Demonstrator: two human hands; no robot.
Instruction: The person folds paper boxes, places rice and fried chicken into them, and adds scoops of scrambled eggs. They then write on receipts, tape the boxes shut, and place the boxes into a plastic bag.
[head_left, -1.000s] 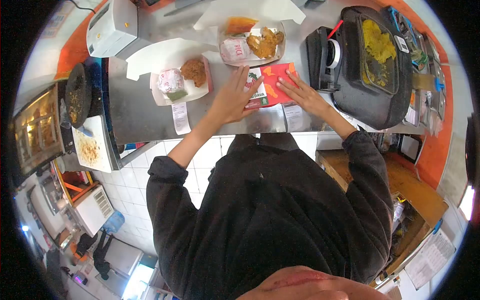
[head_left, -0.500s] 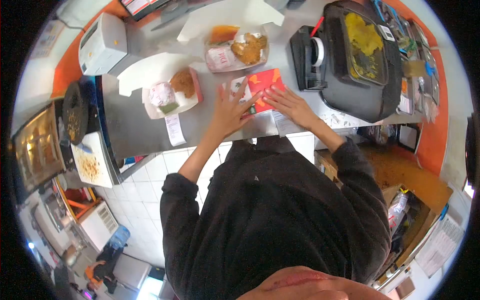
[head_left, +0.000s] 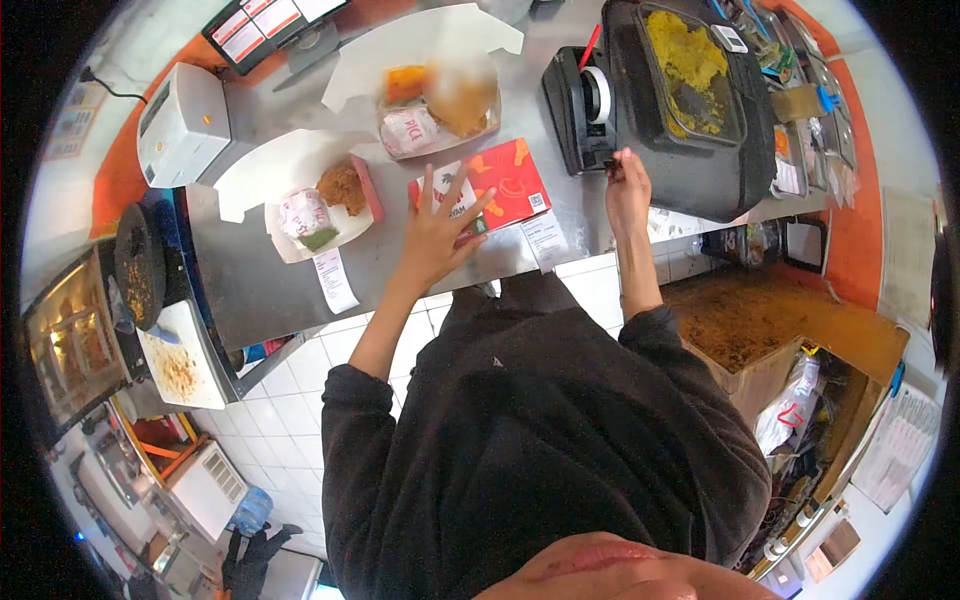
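Along the near edge of the steel counter [head_left: 255, 270], the red carton [head_left: 505, 185] lies flat with one corner almost at the lip. The only open steel is at its 8 o'clock.

The left hand [head_left: 435, 235] rests on the carton's near end, palm down and fingers spread, gripping nothing. The right hand [head_left: 628, 190], at 3 o'clock from the carton, has its fingertips drawn together against the near end of the black tape dispenser [head_left: 580, 100]. Whether they pinch tape I cannot tell.

An open white meal box [head_left: 260, 170] with fried chicken crowds the carton at 9 o'clock. A second meal box [head_left: 420, 40] stands at 12, its food blurred. One receipt [head_left: 545, 240] hangs over the lip just beside the carton, and another receipt [head_left: 333, 280] hangs below the first box.

A black pan of yellow rice [head_left: 700, 175] closes off the 2 o'clock side. A white printer [head_left: 180, 120] sits at 10 o'clock. The person's dark torso hides most of what lies below the counter.
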